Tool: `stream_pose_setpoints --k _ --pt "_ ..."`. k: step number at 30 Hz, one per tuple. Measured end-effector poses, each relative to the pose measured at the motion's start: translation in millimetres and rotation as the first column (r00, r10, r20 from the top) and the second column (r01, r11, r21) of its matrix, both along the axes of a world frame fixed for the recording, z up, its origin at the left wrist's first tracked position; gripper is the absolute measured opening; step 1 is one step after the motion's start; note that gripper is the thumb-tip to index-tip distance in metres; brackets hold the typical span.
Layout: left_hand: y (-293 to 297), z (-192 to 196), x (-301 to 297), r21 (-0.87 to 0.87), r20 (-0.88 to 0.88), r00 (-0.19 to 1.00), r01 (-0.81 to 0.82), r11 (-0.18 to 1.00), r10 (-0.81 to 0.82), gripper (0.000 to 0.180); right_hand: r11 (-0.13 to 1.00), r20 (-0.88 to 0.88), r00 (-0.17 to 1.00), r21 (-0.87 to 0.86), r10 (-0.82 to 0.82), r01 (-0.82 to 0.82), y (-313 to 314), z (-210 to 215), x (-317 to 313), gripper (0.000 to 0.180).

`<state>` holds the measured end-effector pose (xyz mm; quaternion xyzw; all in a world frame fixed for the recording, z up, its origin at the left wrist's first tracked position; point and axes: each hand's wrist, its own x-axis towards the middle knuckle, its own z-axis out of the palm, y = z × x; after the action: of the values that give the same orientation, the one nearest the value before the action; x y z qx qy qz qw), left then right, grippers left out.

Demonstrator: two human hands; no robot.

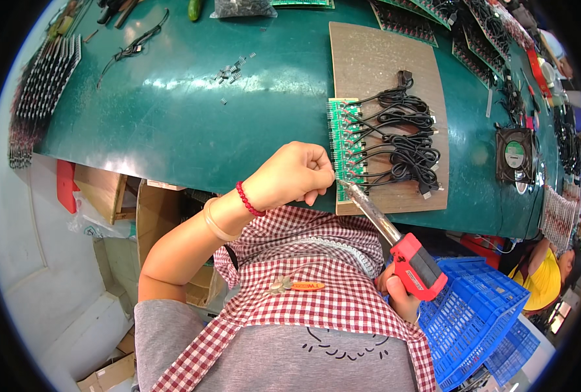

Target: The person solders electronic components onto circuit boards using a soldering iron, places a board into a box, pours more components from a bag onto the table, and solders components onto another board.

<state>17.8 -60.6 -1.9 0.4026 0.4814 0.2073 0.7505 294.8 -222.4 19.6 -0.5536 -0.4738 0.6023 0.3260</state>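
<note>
Left hand is curled into a loose fist, fingertips pinched together at the near edge of the green circuit board; whatever it pinches is too thin to make out, though the pose suits feeding something fine toward the joint. Right hand is closed round the red grip of a soldering iron; the metal shaft slants up and to the left, its tip resting at the board's lower end, just beside the left fingertips; the low grip keeps the hand well back from the hot end.

The board lies lengthwise along the left edge of a brown work board, which in turn sits on the green counter, presumably to spare the surface from heat; the near end overhangs toward the person, bringing the work within close reach. A row of black cables runs off the circuit board's right side and lies coiled on the brown board, clear of the iron.

Elsewhere: small loose components scattered mid-counter; a stack of boards at the far left; a black fan to the right; a blue crate beside the person's right hip.
</note>
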Motion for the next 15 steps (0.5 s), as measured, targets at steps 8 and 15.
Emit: stream_pose_setpoints --k 8,15 --pt "0.0 1.2 -0.5 0.012 -0.007 1.0 0.0 1.0 0.0 0.01 0.982 -0.038 0.984 0.075 -0.172 0.174 1.4 2.7 -10.4 0.043" --pt "1.3 4.9 -0.8 0.009 -0.024 1.0 0.015 1.0 -0.015 0.009 0.985 -0.01 0.992 0.117 -0.124 0.124 5.7 3.3 -14.2 0.036"
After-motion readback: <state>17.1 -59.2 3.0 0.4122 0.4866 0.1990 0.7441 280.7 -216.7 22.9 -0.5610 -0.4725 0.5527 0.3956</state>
